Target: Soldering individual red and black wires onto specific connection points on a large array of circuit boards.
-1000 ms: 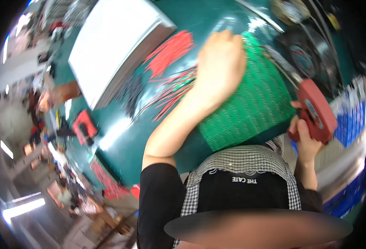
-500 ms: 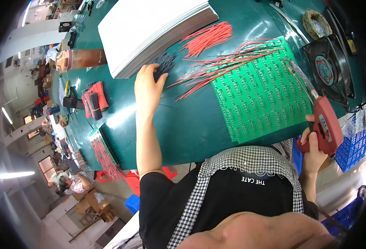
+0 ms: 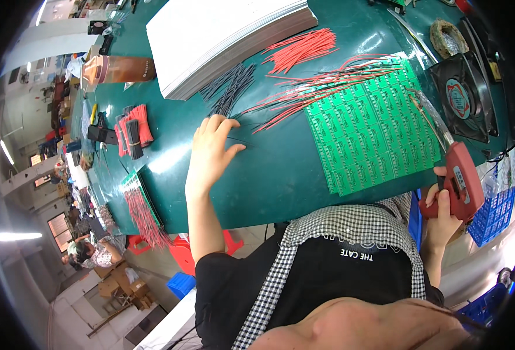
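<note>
In front of me, a person's left hand (image 3: 212, 149) spreads its fingers beside black wires (image 3: 232, 90) on a green table (image 3: 243, 201); the right hand (image 3: 442, 210) grips a red soldering gun (image 3: 468, 185) by green circuit boards (image 3: 380, 143).

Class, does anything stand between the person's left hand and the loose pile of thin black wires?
Nothing visible does. The left hand is at the near end of the black wires; whether they touch is unclear.

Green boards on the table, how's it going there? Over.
Left hand open beside black wire pile; right hand gripping red tool. Green boards flat. Red-and-black wires across their far part.
</note>
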`<state>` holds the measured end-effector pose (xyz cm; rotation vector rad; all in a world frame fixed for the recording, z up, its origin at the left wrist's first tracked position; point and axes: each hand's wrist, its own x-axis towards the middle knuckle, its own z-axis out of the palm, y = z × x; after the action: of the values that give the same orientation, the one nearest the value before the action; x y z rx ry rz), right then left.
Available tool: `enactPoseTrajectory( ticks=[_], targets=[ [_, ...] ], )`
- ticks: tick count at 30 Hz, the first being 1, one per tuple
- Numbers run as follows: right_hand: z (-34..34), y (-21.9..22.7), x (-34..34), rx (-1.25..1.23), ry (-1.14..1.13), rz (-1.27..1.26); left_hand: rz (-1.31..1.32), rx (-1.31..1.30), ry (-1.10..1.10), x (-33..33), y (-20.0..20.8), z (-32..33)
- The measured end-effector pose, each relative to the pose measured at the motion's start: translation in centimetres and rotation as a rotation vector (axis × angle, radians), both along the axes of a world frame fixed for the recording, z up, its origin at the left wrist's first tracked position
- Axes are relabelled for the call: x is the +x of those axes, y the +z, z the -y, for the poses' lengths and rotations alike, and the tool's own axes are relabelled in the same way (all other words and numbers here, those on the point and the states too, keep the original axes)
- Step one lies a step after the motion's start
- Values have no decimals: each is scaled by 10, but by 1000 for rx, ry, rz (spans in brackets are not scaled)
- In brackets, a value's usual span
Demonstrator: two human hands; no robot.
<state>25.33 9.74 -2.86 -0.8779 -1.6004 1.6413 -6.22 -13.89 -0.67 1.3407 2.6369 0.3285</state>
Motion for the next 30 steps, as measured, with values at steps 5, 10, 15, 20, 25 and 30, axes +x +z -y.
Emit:
enactPoseTrajectory(
  ticks=[5,10,15,20,25,30],
  targets=[
    [-2,15,-3,17,4,-4,-12,169,31,-27,-28,-2],
    [0,7,-4,12,12,-25,-170,244,118,-46,-41,-11],
    [-3,9,-4,28,13,-22,-324,240,65,-51,-34,-32],
    [0,11,-7,16,14,-26,-490,54,-47,-49,-37,-45],
    [2,12,-5,18,2,-38,-409,-19,-39,-59,-29,-43],
    [4,12,-3,23,-1,-21,-196,-9,-22,-80,-10,-41]
  ],
)
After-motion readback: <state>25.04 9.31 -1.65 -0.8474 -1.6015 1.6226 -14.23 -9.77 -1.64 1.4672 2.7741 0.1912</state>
